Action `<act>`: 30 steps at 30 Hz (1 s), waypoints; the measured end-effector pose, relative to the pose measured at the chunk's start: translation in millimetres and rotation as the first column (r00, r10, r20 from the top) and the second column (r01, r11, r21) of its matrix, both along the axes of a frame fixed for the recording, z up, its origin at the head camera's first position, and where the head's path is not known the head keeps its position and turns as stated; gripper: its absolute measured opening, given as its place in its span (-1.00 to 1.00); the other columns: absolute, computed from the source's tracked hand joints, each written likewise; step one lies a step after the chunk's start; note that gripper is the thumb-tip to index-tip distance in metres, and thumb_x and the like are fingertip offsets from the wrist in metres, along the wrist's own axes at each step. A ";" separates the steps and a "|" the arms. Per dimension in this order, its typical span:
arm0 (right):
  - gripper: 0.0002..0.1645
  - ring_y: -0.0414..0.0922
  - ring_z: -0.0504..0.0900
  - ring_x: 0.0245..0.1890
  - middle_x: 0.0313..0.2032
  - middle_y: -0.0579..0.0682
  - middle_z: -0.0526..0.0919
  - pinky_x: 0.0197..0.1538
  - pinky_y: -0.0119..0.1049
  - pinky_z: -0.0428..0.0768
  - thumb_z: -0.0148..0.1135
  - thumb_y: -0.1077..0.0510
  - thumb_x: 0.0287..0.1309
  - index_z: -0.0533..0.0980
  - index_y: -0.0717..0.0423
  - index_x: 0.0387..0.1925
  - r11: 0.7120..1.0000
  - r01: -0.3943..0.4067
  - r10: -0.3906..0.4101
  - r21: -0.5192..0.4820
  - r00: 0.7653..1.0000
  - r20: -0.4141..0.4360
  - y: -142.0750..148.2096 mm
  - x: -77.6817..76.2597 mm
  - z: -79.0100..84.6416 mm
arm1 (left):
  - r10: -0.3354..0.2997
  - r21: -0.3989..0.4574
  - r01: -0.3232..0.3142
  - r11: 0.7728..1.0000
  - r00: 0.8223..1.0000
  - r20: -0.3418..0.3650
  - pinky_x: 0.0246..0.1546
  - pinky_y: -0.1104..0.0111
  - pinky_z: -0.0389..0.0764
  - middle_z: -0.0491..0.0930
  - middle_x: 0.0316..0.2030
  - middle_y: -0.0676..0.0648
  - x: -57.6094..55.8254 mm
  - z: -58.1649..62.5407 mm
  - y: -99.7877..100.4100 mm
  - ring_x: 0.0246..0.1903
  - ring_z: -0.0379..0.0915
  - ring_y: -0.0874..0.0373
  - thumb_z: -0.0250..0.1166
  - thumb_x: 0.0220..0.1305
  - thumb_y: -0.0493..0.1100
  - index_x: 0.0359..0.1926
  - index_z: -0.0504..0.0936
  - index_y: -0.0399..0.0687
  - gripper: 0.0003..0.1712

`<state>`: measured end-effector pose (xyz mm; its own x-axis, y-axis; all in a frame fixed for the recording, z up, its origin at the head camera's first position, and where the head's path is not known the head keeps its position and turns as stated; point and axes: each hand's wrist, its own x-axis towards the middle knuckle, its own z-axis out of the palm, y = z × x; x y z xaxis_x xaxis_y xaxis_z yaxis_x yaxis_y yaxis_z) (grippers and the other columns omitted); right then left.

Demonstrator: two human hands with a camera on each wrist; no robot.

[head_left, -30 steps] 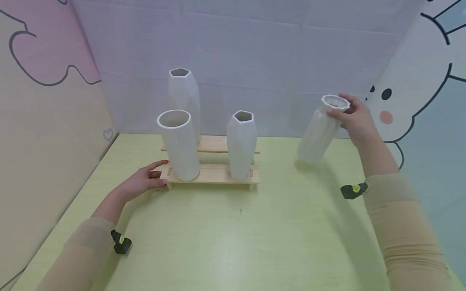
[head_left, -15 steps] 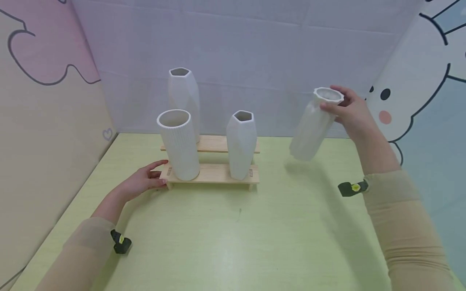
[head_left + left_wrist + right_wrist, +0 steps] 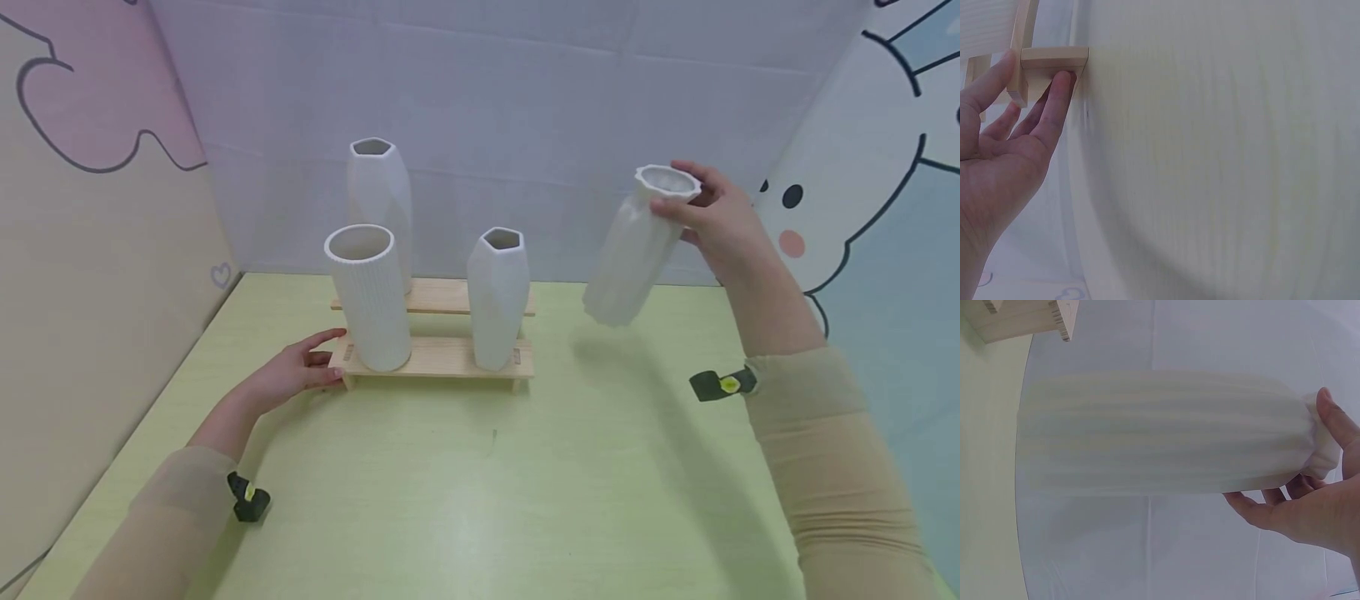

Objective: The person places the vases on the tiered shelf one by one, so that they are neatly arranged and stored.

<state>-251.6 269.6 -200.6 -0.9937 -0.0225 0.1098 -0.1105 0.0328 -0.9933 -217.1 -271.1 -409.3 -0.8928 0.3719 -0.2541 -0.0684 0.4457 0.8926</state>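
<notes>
My right hand (image 3: 723, 218) grips a white fluted vase (image 3: 628, 250) by its scalloped neck, thumb on one side and fingers on the other. Tilted, its base lower left, the vase hangs above the table right of the wooden two-step stand (image 3: 442, 358). In the right wrist view the vase (image 3: 1160, 434) lies across the picture. My left hand (image 3: 288, 379) holds the stand's left end, its digits on the board edge and leg (image 3: 1054, 57). On the lower step stand a ribbed cylindrical vase (image 3: 372, 300) and a faceted vase (image 3: 498, 300); behind, a taller faceted vase (image 3: 381, 200).
The pale green table (image 3: 480, 492) runs back to a lavender cloth wall (image 3: 495, 117). Patterned panels close in both sides, one with a cartoon face (image 3: 810, 208) near the right arm. The upper step (image 3: 441, 295) has bare board between the rear vase and the front faceted vase.
The right hand has lifted the fluted vase higher and carried it left toward the stand. Its shadow on the table has shifted left too. The left hand and the stand have stayed put.
</notes>
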 end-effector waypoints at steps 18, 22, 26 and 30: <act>-0.18 -0.11 0.34 0.11 0.12 -0.07 0.38 0.38 -0.02 0.14 0.40 0.30 -0.02 0.27 -0.03 0.28 0.997 -0.052 0.051 -0.056 0.998 -0.031 -21.3 1.5 21.3 | 0.008 0.038 -0.008 0.999 1.000 0.001 0.04 0.30 0.53 0.26 0.28 -0.35 -0.6 -2.3 -0.9 0.12 0.40 -0.07 0.31 0.21 -0.03 0.47 -0.05 0.13 -0.06; -0.19 -0.11 0.35 0.11 0.11 -0.07 0.39 0.39 0.02 0.11 0.37 0.32 0.00 0.27 -0.02 0.28 0.993 -0.083 0.080 -0.080 0.996 -0.042 -25.4 2.2 27.1 | 0.006 0.037 -0.006 0.999 1.000 -0.002 0.03 0.30 0.53 0.28 0.27 -0.34 -1.4 -3.7 -0.7 0.12 0.41 -0.05 0.30 0.22 -0.03 0.47 -0.05 0.14 -0.07; -0.19 -0.09 0.34 0.12 0.12 -0.05 0.39 0.39 0.07 0.04 0.38 0.33 -0.01 0.28 -0.02 0.28 0.991 -0.089 0.085 -0.101 0.996 -0.036 -30.9 1.8 32.6 | 0.015 0.033 -0.015 0.999 1.000 0.003 0.02 0.32 0.53 0.29 0.26 -0.31 -2.9 -5.7 -0.2 0.10 0.42 -0.03 0.31 0.21 -0.03 0.47 -0.04 0.17 -0.07; -0.17 -0.09 0.35 0.12 0.11 -0.05 0.40 0.39 0.09 0.03 0.39 0.37 -0.04 0.30 -0.01 0.28 0.986 -0.087 0.084 -0.139 0.996 -0.025 -37.3 -1.4 36.4 | 0.014 0.023 -0.014 1.000 1.000 -0.002 0.01 0.33 0.53 0.28 0.27 -0.33 -4.1 -6.8 -0.9 0.10 0.43 -0.02 0.31 0.21 -0.02 0.47 -0.04 0.15 -0.06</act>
<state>-253.1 232.3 -164.2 -0.9865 -0.0900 0.1368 -0.1259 -0.1170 -0.9851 -221.2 -272.0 -416.1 -0.8985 0.3652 -0.2437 -0.0727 0.4236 0.9029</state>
